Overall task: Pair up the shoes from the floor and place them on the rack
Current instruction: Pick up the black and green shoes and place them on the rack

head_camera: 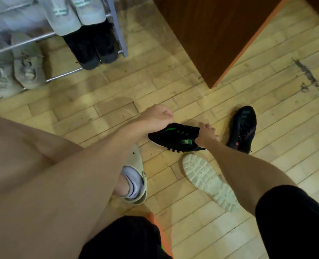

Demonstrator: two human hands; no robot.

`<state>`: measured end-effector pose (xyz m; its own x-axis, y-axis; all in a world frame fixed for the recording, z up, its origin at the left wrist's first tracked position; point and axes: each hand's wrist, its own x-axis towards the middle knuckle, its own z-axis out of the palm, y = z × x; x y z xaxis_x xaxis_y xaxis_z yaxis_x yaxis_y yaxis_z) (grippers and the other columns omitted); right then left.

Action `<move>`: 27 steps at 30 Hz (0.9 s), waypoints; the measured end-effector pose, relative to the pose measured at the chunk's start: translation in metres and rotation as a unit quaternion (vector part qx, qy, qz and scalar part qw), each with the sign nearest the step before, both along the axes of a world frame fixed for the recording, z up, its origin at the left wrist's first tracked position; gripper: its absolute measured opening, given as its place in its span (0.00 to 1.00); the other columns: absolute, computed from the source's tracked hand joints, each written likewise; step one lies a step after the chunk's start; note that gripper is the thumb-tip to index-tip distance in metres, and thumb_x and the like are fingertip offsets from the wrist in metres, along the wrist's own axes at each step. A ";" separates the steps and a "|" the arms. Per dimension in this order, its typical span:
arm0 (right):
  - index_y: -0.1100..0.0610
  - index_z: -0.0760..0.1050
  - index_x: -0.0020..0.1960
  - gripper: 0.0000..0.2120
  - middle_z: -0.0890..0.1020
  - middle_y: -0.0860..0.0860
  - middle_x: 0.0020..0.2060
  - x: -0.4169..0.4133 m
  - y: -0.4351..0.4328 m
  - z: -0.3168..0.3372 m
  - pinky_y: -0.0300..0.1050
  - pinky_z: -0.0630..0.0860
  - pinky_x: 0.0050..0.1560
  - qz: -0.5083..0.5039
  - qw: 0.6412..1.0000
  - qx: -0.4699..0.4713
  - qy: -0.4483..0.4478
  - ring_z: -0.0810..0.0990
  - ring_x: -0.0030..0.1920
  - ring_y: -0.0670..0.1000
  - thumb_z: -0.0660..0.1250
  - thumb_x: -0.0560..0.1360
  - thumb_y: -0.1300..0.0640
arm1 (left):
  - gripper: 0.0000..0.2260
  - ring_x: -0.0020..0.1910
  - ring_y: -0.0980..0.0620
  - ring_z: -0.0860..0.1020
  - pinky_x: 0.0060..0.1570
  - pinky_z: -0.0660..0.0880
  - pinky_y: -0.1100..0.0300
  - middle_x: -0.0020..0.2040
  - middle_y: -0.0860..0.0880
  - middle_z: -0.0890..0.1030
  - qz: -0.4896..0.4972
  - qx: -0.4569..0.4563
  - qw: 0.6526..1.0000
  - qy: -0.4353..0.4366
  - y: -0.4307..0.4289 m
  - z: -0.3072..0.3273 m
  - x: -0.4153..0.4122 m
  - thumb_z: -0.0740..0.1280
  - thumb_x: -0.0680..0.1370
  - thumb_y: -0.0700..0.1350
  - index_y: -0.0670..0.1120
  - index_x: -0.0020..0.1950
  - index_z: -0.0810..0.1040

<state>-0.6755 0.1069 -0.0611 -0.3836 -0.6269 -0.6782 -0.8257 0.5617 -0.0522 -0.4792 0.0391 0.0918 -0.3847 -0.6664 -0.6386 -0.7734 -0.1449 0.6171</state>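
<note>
A black shoe with green stripes [175,136] lies on its side on the wooden floor at mid-frame. My right hand [206,134] grips its heel end. At the toe end, my left hand [158,114] has its fingers curled on the shoe's edge. A second black shoe with pink marks [243,128] lies on the floor just right of my right hand. A white shoe [209,182] lies sole up below them. The metal shoe rack [117,30] stands at the top left and holds a black pair [91,45] and several pale shoes [27,66].
A dark wooden cabinet [216,34] stands on the floor at the top right, close to the rack. My foot in a cream clog and white sock [136,182] is planted left of the white shoe. Bare floor lies between the rack and the shoes.
</note>
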 end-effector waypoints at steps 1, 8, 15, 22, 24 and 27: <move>0.54 0.57 0.75 0.33 0.65 0.58 0.69 0.001 0.001 -0.002 0.61 0.65 0.68 0.010 1.000 -0.015 0.024 0.63 0.69 0.63 0.66 0.73 0.61 | 0.14 0.63 0.53 0.73 0.55 0.67 0.62 0.64 0.53 0.76 -0.002 -0.001 1.000 0.005 -0.001 -0.001 -0.003 0.62 0.78 0.46 0.51 0.63 0.77; 0.60 0.64 0.70 0.27 0.67 0.59 0.65 -0.003 -0.004 0.009 0.56 0.72 0.61 0.078 0.994 0.062 0.038 0.66 0.66 0.62 0.67 0.73 0.58 | 0.14 0.64 0.52 0.74 0.56 0.67 0.63 0.65 0.50 0.77 0.008 0.017 1.000 -0.014 0.003 -0.012 0.011 0.62 0.78 0.45 0.49 0.63 0.77; 0.59 0.72 0.63 0.20 0.78 0.56 0.58 -0.004 -0.009 0.046 0.47 0.73 0.48 0.193 0.978 0.062 0.059 0.78 0.58 0.58 0.68 0.73 0.56 | 0.11 0.54 0.51 0.76 0.51 0.69 0.61 0.54 0.50 0.78 0.008 0.010 0.999 -0.031 0.016 -0.008 0.002 0.60 0.78 0.44 0.50 0.57 0.78; 0.61 0.77 0.58 0.19 0.84 0.57 0.48 0.007 -0.039 0.135 0.47 0.80 0.42 0.142 0.990 0.001 -0.007 0.84 0.43 0.56 0.71 0.70 0.53 | 0.16 0.54 0.43 0.78 0.48 0.74 0.56 0.56 0.42 0.80 0.227 -0.014 0.972 -0.053 0.005 0.038 0.019 0.61 0.75 0.44 0.41 0.61 0.76; 0.64 0.78 0.57 0.19 0.83 0.60 0.49 0.015 -0.056 0.166 0.52 0.83 0.45 0.098 0.992 -0.044 -0.068 0.85 0.43 0.58 0.72 0.71 0.54 | 0.16 0.53 0.43 0.78 0.47 0.74 0.55 0.55 0.42 0.79 0.276 -0.010 0.961 0.007 -0.008 0.061 0.028 0.62 0.75 0.45 0.40 0.60 0.76; 0.64 0.77 0.57 0.16 0.80 0.58 0.48 0.037 -0.080 0.220 0.55 0.82 0.49 0.059 0.980 -0.127 -0.144 0.83 0.48 0.60 0.71 0.72 0.56 | 0.16 0.52 0.45 0.77 0.50 0.74 0.54 0.55 0.43 0.77 0.333 0.040 0.932 0.139 -0.028 0.105 0.055 0.65 0.74 0.46 0.41 0.60 0.75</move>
<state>-0.6384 0.0274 0.1588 -0.1135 -0.8181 -0.5637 -0.8143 0.4017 -0.4190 -0.4242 0.0110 0.1969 -0.0600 -0.7714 -0.6336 -0.3068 -0.5897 0.7471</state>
